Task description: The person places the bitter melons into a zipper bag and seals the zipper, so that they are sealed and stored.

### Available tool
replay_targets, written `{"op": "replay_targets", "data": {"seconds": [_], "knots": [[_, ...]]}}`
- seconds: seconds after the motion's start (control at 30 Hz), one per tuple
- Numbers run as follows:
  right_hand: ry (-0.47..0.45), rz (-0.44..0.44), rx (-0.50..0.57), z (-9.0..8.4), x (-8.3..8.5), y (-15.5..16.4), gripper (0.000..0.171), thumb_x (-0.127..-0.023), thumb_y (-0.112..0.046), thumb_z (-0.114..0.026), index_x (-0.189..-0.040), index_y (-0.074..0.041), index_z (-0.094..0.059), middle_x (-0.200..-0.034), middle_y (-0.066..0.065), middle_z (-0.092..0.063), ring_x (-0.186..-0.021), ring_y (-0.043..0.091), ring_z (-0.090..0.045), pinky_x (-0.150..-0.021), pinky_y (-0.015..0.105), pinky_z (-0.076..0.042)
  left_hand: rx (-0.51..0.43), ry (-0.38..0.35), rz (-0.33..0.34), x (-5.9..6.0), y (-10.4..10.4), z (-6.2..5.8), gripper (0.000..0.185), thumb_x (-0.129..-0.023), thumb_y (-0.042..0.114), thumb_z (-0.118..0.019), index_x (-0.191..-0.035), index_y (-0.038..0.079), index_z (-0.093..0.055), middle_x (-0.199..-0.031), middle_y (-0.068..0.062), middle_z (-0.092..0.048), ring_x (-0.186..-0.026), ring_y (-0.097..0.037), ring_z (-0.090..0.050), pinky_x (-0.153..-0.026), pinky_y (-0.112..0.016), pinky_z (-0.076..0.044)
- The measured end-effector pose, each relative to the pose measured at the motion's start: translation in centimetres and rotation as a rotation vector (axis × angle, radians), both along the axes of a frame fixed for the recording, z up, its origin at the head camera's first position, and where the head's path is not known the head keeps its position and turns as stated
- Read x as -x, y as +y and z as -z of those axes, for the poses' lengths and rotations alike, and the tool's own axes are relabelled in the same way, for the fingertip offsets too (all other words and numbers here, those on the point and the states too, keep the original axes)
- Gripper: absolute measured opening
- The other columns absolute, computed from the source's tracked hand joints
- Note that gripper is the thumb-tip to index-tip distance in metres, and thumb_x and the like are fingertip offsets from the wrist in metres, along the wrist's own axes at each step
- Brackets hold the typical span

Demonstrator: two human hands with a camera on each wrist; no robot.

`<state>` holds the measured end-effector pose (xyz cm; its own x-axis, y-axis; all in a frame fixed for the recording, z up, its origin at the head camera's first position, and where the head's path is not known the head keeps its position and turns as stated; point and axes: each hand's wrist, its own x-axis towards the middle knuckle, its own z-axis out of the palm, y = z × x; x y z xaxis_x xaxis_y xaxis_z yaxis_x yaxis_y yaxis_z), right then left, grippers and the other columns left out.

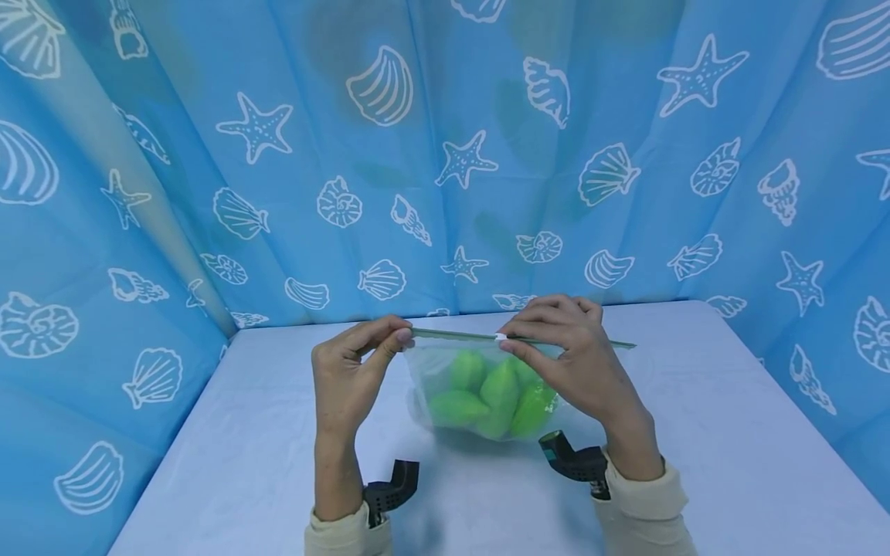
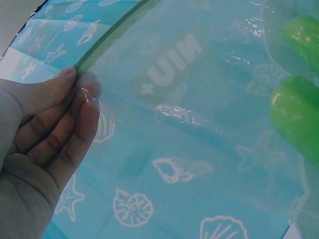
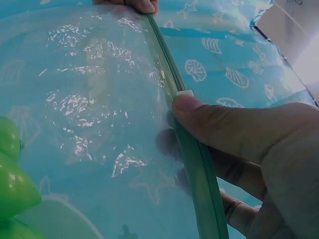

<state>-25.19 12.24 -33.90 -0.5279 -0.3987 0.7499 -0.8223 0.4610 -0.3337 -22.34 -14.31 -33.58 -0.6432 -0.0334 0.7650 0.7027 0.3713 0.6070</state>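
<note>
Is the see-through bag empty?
No, the bag that the left hand and right hand pinch by its green zip strip holds several green fruit-shaped things.

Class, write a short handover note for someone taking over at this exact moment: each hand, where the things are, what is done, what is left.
Left hand pinches the left end of the bag's zip strip. Right hand pinches the strip at the white slider, mid-strip. The bag is held upright over the table, green fruits inside. Done: fruits bagged. Left: whether the strip is sealed cannot be told, so check it.
</note>
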Motion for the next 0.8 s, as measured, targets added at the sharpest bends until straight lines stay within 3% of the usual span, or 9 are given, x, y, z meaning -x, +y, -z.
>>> {"op": "replay_targets", "data": {"seconds": [0.17, 0.8], "knots": [[0.007, 0.0, 0.0, 0.0, 0.1, 0.2, 0.018, -0.078, -0.018, -0.074, -0.096, -0.021, -0.073, -0.096, -0.011, -0.065, -0.103, 0.013, -0.05, -0.09, 0.048, -0.023, -0.004, -0.002, 0.003, 0.5, -0.4, 0.7, 0.014, -0.079, 0.01, -0.07, -0.093, 0.01, -0.072, -0.08, 0.001, -0.069, -0.071, -0.014, -0.065, -0.069, -0.028, -0.053], [-0.026, 0.018, -0.003, 0.4, 0.6, 1.2, 0.02, -0.078, -0.019, -0.074, -0.097, -0.024, -0.073, -0.096, -0.013, -0.064, -0.103, 0.012, -0.05, -0.089, 0.047, -0.023, -0.009, -0.015, -0.017, 0.5, -0.8, 0.6, 0.013, -0.079, 0.011, -0.07, -0.092, 0.011, -0.073, -0.08, 0.003, -0.069, -0.071, -0.013, -0.065, -0.068, -0.027, -0.052]]}}
